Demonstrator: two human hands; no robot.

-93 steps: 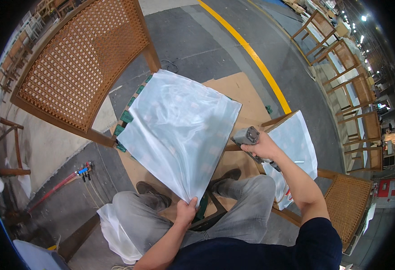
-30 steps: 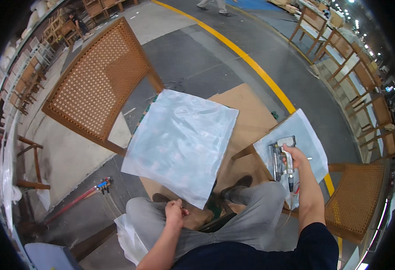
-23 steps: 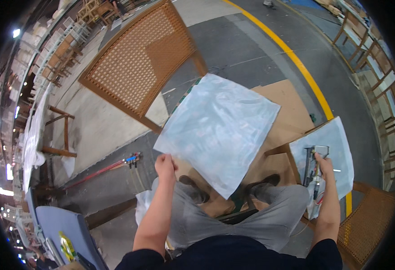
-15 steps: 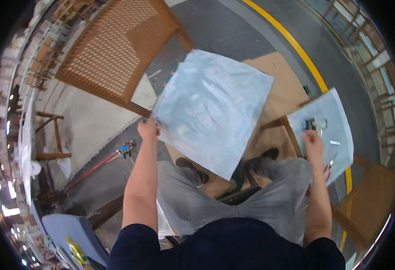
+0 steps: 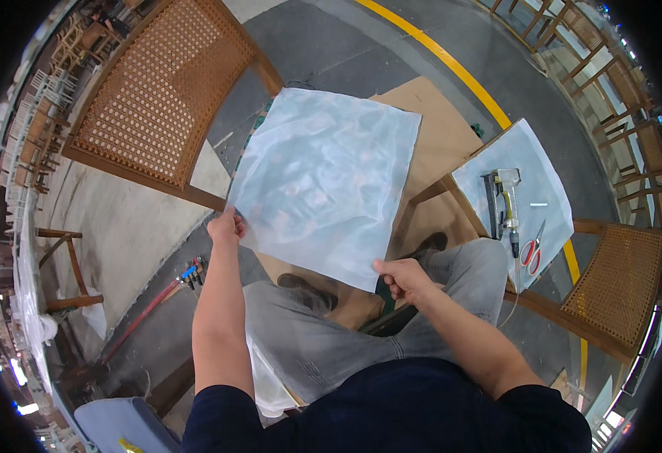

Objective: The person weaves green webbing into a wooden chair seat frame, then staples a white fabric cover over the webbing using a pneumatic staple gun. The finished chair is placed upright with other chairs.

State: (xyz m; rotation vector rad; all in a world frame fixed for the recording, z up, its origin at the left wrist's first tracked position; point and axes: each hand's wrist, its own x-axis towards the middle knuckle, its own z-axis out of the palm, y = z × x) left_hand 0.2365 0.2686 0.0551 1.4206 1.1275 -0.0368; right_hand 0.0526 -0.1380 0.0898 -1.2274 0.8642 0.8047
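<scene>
A thin, pale blue-white fabric sheet (image 5: 323,181) lies over the seat of a wooden chair with a woven cane back (image 5: 153,98). At the sheet's near left corner, my left hand (image 5: 227,226) is closed on its edge, beside the chair's wooden post. My right hand (image 5: 405,279) pinches the edge near the near right corner, thumb on top and fingers curled below. What lies under the sheet is mostly hidden. Right of my knee, on another fabric-covered chair seat (image 5: 550,166), are a pneumatic staple gun (image 5: 506,200), red-handled scissors (image 5: 532,255) and a small metallic strip (image 5: 538,204).
Brown cardboard (image 5: 429,106) lies on the floor under the chair. The right-hand chair's cane back (image 5: 618,283) is at the far right. Red hose and fittings (image 5: 184,275) lie at left. A blue-grey padded piece (image 5: 123,426) stands lower left, and a yellow line (image 5: 437,49) crosses the floor.
My right hand has moved left from beside the staple gun to the sheet's near right corner and closed on its edge. My left hand stays at the left corner. The view has shifted.
</scene>
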